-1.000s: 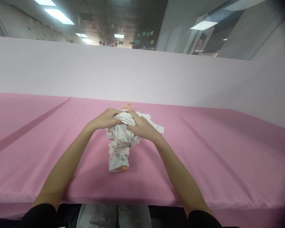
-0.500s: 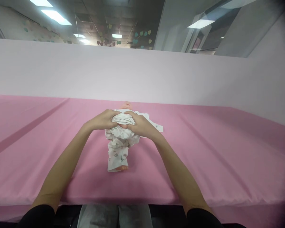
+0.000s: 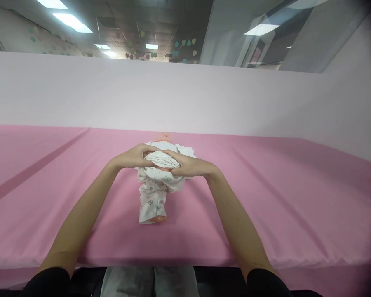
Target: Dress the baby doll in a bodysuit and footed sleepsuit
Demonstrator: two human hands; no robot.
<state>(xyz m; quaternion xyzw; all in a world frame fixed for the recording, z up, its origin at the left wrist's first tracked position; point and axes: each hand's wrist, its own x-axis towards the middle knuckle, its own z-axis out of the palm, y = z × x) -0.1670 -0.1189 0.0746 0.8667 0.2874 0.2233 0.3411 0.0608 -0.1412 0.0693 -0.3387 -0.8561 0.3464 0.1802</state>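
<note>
A baby doll (image 3: 163, 136) lies on its back, head at the far side and one bare foot (image 3: 158, 219) towards me. Its white shirt (image 3: 161, 159) is bunched up in folds over the chest, and a strip of belly shows beneath. White patterned trousers (image 3: 152, 202) cover the lower body; the other leg cannot be made out. On the left of the folds, my left hand (image 3: 135, 157) grips the shirt between thumb and fingers. From the right, my right hand (image 3: 191, 166) grips the same folds, its thumb at the bare belly and trouser waist.
Pink sheeting (image 3: 281, 198) covers the table and has several long creases. Behind it rises a white partition (image 3: 185, 97) with glass above. My legs (image 3: 148, 282) are at the table's front edge.
My right hand has shifted slightly right and turned more level, pulling the shirt folds wider. More belly shows, and the sleeve at the right is now largely hidden. My left hand has barely moved.
</note>
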